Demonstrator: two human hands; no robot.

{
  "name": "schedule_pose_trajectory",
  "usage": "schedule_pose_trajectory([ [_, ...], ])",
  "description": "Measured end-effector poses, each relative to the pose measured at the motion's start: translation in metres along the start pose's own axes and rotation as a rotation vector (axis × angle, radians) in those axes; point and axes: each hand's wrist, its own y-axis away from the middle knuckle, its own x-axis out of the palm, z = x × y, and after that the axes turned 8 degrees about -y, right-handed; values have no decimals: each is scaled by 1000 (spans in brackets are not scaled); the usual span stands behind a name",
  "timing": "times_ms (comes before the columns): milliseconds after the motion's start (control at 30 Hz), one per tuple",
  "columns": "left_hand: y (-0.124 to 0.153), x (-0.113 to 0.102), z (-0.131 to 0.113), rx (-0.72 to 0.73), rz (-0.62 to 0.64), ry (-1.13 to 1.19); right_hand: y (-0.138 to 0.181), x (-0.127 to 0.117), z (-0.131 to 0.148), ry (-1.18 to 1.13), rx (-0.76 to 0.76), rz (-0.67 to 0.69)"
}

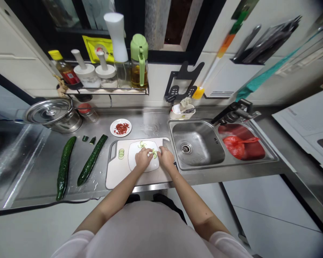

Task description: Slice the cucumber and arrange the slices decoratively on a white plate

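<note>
A white plate lies on a pale cutting board with grey edges. At its far rim, thin cucumber slices are arranged in a fan. My left hand is closed over the plate, pinching a pale green cucumber slice near its fingertips. More cut slices lie between my two hands. From the plate's right edge, my right hand reaches in with curled fingers, its fingertips beside those slices; whatever it holds is hidden. A short row of round cucumber slices rests on the board, left of the plate.
Two whole-looking cucumbers and cut ends lie left of the board. Behind it stands a small dish of red bits. A steel sink adjoins on the right, with a red bag in its second basin. A lidded pot stands back left.
</note>
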Motion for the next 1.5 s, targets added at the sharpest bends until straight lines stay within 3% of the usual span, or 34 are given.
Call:
schedule_pose_trajectory([
  [300, 0, 1, 0, -5, 8, -8, -4, 5, -5, -83, -4, -32],
  [500, 1, 1, 1, -11, -28, 47, -6, 6, -16, -245, -48, -135],
  [800, 30, -23, 5, -71, -98, 253, 2, 4, -28, -455, -123, -301],
  [933, 57, -31, 21, -51, -130, 348, 8, 4, -31, -487, -136, -305],
  [1167, 90, -35, 64, -154, -240, 483, 12, 5, -35, -532, -151, -333],
  [1500, 101, -37, 108, -309, -300, 416, 25, 3, -37, -589, -169, -364],
])
